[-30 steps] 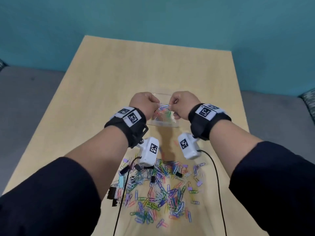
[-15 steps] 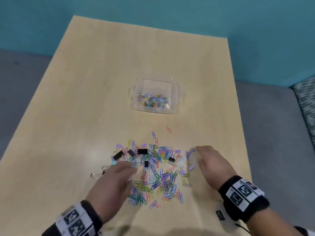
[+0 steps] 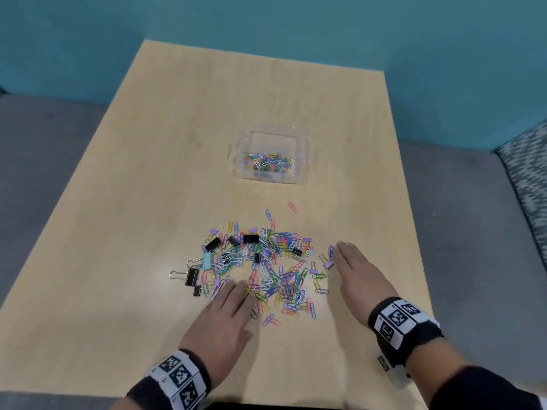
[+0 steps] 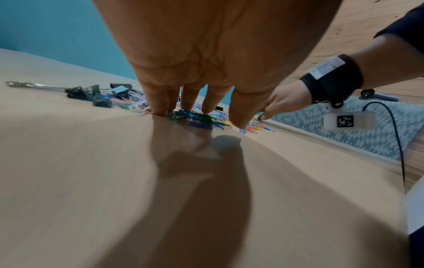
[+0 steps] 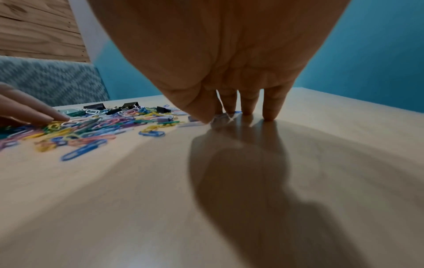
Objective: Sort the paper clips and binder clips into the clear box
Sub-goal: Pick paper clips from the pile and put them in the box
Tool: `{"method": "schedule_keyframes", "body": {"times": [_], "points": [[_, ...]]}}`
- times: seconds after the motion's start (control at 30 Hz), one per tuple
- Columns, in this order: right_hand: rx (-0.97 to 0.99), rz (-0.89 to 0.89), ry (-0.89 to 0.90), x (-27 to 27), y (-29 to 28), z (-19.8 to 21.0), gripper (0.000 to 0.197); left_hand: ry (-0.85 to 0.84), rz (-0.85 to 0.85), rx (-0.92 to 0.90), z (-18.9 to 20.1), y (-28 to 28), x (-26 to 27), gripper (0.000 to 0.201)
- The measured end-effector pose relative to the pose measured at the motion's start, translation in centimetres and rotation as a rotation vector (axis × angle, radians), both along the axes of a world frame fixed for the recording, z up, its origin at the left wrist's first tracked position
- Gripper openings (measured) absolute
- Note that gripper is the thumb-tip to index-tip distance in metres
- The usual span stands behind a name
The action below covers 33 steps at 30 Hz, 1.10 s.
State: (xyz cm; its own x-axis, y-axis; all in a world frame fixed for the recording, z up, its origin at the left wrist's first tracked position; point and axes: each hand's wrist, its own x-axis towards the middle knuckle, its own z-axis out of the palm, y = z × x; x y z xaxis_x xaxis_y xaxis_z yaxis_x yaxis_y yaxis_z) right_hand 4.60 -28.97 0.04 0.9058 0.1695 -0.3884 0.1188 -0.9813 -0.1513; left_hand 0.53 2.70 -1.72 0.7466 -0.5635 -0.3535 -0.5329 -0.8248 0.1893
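head view: the clear box (image 3: 299, 149) sits near the table (image 3: 148, 202) centre, well apart from both hands, holding coloured paper clips along its near side. the loose pile of paper clips (image 3: 275, 273) lies between box and hands, with black binder clips (image 3: 251, 238) mostly along its far and left edges. the left hand (image 3: 228, 318) lies flat, fingers straight, tips on the pile's near-left edge, gripping nothing. the right hand (image 3: 358, 279) lies flat at the pile's right edge, near the table's right border, fingers extended, gripping nothing. bare tabletop spans left of the pile and beyond the box. left wrist view: fingertips (image 4: 160, 108) press green and blue clips against the table. right wrist view: fingertips (image 5: 269, 116) touch the table beside a lilac binder clip (image 5: 164, 119).
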Motion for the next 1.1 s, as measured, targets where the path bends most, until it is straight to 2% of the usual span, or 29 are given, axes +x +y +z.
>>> {"method": "schedule_keyframes", "body": {"times": [0.1, 0.3, 0.5, 0.7, 0.87, 1.0, 1.1], "points": [[-0.060, -0.042, 0.005, -2.7, 0.3, 0.1, 0.064, -0.023, -0.003, 0.023, 0.1, 0.5, -0.7, 0.064], [-0.006, -0.121, 0.043, -6.9, 3.3, 0.0, 0.070, -0.031, 0.027, -0.005, 0.0, 1.1, -1.9, 0.064], [0.021, -0.136, 0.004, -8.1, 3.6, -0.4, 0.059, -0.058, 0.037, -0.039, 0.3, 1.4, -2.2, 0.064], [-0.033, -0.100, -0.032, -9.0, 4.1, -0.2, 0.060, -0.098, 0.009, -0.067, 0.2, 1.4, -2.2, 0.061], [-0.014, -0.162, -0.041, -9.0, 5.4, 0.0, 0.062, -0.086, 0.067, -0.092, 0.4, 0.7, -1.8, 0.057], [0.084, -0.053, -0.037, -9.2, 7.4, 0.4, 0.064, -0.078, -0.007, -0.112, 0.6, -0.2, -2.0, 0.060], [0.124, -0.094, -0.039, -9.2, 7.5, 0.8, 0.060, -0.057, 0.051, -0.103, 0.4, 0.0, -2.3, 0.059]]}}
